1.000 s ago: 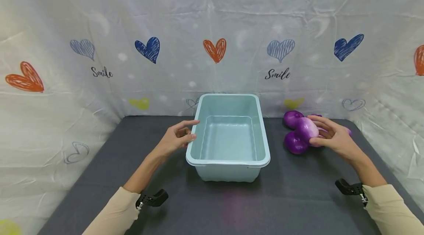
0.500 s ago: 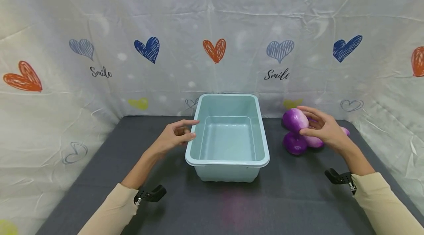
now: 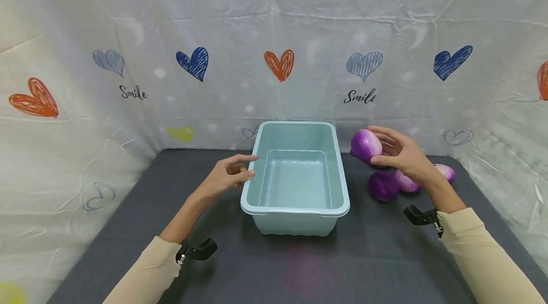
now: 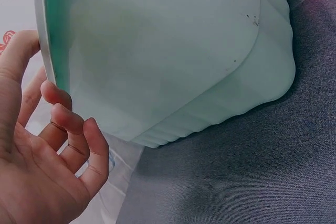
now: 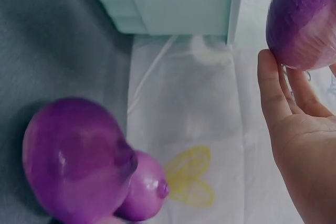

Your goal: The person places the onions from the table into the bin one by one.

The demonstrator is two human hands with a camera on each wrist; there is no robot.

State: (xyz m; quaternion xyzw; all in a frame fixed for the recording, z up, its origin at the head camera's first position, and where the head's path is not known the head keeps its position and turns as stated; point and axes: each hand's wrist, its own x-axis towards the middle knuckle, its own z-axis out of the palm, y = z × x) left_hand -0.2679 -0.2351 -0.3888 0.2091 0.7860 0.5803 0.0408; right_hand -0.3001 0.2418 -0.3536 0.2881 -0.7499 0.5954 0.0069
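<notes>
Head view first: where do we have the purple onion (image 3: 366,145)?

In our right hand (image 3: 396,154), pinched between thumb and fingertips and, as we judge it, raised off the surface (image 3: 299,270), towards its far edge.

Which way does it lie from the grip?

To our left, at the fingertips, so between that hand and the tub (image 3: 295,210). It sits apart from the tub's right rim, just outside it. The tub's long axis runs from the surface's near edge towards its far edge.

And our left hand (image 3: 229,173)?

Across at the tub's left rim, touching it, fingers loosely bent and gripping nothing, so the right is clearly nearer the onion.

What else do we see on the surface?

Towards its far right corner, a dark onion (image 3: 383,185) with a paler onion (image 3: 406,181) just beside it, and a third onion (image 3: 445,172) farther right, partly hidden.

And the room?

We have a light curtain (image 3: 239,4) printed with hearts (image 3: 279,64), hanging behind the far edge and along both sides.
</notes>
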